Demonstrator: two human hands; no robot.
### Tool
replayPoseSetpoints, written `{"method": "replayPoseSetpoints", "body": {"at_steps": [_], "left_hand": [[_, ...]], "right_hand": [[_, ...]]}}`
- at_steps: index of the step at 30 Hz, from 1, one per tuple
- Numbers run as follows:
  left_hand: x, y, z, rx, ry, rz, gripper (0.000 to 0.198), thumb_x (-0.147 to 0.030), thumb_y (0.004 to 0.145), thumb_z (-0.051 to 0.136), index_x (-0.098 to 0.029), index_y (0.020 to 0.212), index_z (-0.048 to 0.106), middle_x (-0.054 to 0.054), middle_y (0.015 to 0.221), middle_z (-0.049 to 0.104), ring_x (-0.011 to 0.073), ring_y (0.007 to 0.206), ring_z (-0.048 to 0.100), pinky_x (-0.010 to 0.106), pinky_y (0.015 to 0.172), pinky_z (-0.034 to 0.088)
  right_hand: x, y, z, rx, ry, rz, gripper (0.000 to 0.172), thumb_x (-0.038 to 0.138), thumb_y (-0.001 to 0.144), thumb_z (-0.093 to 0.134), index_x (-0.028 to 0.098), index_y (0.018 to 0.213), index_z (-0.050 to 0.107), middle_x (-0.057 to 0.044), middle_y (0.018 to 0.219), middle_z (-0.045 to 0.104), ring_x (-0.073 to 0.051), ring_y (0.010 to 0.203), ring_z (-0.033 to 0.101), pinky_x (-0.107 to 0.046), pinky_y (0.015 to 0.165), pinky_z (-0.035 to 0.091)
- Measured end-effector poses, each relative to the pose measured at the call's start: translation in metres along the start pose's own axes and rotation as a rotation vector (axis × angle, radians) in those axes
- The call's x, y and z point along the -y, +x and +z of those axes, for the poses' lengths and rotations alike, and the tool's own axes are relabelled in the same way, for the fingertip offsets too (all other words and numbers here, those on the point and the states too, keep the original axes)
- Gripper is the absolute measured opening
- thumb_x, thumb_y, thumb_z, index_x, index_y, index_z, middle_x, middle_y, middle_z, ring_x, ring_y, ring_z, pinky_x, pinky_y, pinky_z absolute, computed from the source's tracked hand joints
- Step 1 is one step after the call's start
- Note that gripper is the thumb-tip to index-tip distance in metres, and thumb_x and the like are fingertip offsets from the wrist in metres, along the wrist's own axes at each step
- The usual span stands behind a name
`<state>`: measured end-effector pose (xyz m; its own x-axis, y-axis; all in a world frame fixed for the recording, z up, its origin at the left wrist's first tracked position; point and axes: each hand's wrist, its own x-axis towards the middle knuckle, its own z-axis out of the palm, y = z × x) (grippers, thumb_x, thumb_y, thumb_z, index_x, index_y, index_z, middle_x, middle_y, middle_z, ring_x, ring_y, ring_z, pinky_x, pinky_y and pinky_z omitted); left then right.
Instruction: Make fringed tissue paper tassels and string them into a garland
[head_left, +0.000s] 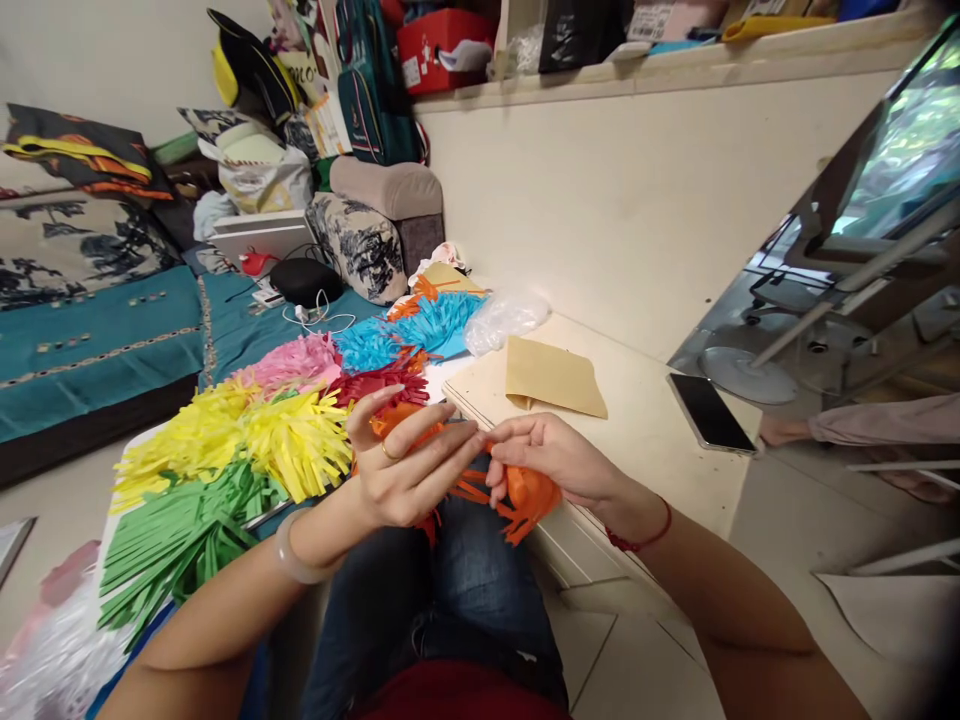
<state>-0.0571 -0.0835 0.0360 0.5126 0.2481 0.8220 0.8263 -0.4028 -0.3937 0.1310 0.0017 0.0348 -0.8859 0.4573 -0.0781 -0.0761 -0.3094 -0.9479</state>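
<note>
My left hand [412,465], with a ring and a pale bangle, reaches right with long fingers, their tips together at the twisted part of an orange fringed paper tassel [529,495]. My right hand [551,455], a red cord at its wrist, pinches the same tassel there. Orange strips hang below both hands, and some show behind my left fingers. The grip's exact contact is partly hidden. Left of my hands lie yellow fringed paper [296,440], green fringed paper [180,540], pink fringed paper [292,365], dark red fringed paper [382,385] and blue fringed paper [442,320].
On the cream bench top [637,450] rest a tan paper sheet [555,378], a clear plastic bag [506,320] and a phone [711,412]. A sofa [97,340] with cushions stands left. Another person's foot and leg [885,420] show at right.
</note>
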Motion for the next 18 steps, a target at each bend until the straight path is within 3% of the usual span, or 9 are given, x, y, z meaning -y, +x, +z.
{"method": "replayPoseSetpoints", "body": {"at_steps": [2, 5, 8, 10, 12, 15, 18], "left_hand": [[0.003, -0.003, 0.009, -0.043, 0.027, -0.026, 0.016, -0.017, 0.084, 0.065, -0.028, 0.094, 0.070, -0.002, 0.089, 0.076, 0.0198, 0.095, 0.063, 0.047, 0.105, 0.027], [0.004, -0.006, 0.025, -0.009, -0.001, -0.158, 0.015, -0.016, 0.080, 0.068, -0.027, 0.091, 0.070, -0.002, 0.081, 0.074, 0.0194, 0.087, 0.062, 0.045, 0.098, 0.031], [0.000, -0.004, 0.039, 0.012, -0.235, -0.486, 0.005, -0.020, 0.081, 0.067, -0.023, 0.082, 0.070, 0.000, 0.069, 0.069, 0.0179, 0.077, 0.061, 0.040, 0.085, 0.039], [-0.006, -0.002, 0.046, -0.045, -0.470, -0.720, 0.004, -0.021, 0.080, 0.067, -0.020, 0.077, 0.070, 0.001, 0.068, 0.066, 0.0171, 0.075, 0.060, 0.035, 0.077, 0.043], [-0.013, -0.001, 0.052, -0.137, -0.662, -0.876, 0.004, -0.020, 0.078, 0.068, -0.018, 0.075, 0.069, 0.002, 0.072, 0.065, 0.0164, 0.076, 0.060, 0.031, 0.072, 0.045], [-0.021, -0.002, 0.060, -0.262, -0.768, -0.946, 0.005, -0.015, 0.075, 0.069, -0.018, 0.071, 0.067, 0.001, 0.073, 0.062, 0.0151, 0.076, 0.059, 0.028, 0.070, 0.046], [-0.022, -0.004, 0.064, -0.302, -0.708, -0.846, 0.008, -0.011, 0.073, 0.068, -0.019, 0.070, 0.065, -0.001, 0.066, 0.060, 0.0150, 0.075, 0.058, 0.028, 0.070, 0.045]], "right_hand": [[-0.004, 0.003, -0.001, 0.025, -0.009, 0.009, 0.029, 0.039, 0.076, 0.072, 0.012, 0.080, 0.062, -0.004, 0.071, 0.070, -0.015, 0.063, 0.069, -0.026, 0.062, 0.055], [-0.009, 0.008, 0.000, -0.145, -0.225, -0.159, 0.026, 0.040, 0.076, 0.071, 0.014, 0.075, 0.067, -0.003, 0.073, 0.069, -0.014, 0.068, 0.067, -0.028, 0.069, 0.054], [-0.009, 0.009, 0.000, -0.342, -0.571, -0.428, 0.017, 0.034, 0.078, 0.070, 0.018, 0.076, 0.074, -0.005, 0.085, 0.067, -0.016, 0.084, 0.063, -0.031, 0.083, 0.051], [-0.007, 0.009, -0.001, -0.360, -0.684, -0.508, 0.014, 0.031, 0.080, 0.067, 0.020, 0.079, 0.076, -0.007, 0.102, 0.065, -0.018, 0.100, 0.060, -0.034, 0.094, 0.046], [-0.005, 0.008, -0.003, -0.313, -0.688, -0.478, 0.016, 0.031, 0.082, 0.064, 0.022, 0.081, 0.077, -0.008, 0.114, 0.064, -0.020, 0.110, 0.058, -0.036, 0.101, 0.042], [-0.004, 0.009, -0.005, -0.258, -0.621, -0.379, 0.018, 0.033, 0.082, 0.064, 0.021, 0.082, 0.077, -0.008, 0.108, 0.070, -0.021, 0.104, 0.063, -0.037, 0.096, 0.045], [-0.006, 0.010, -0.006, -0.260, -0.623, -0.375, 0.018, 0.031, 0.081, 0.064, 0.019, 0.079, 0.077, -0.007, 0.092, 0.074, -0.020, 0.089, 0.068, -0.033, 0.083, 0.051]]}}
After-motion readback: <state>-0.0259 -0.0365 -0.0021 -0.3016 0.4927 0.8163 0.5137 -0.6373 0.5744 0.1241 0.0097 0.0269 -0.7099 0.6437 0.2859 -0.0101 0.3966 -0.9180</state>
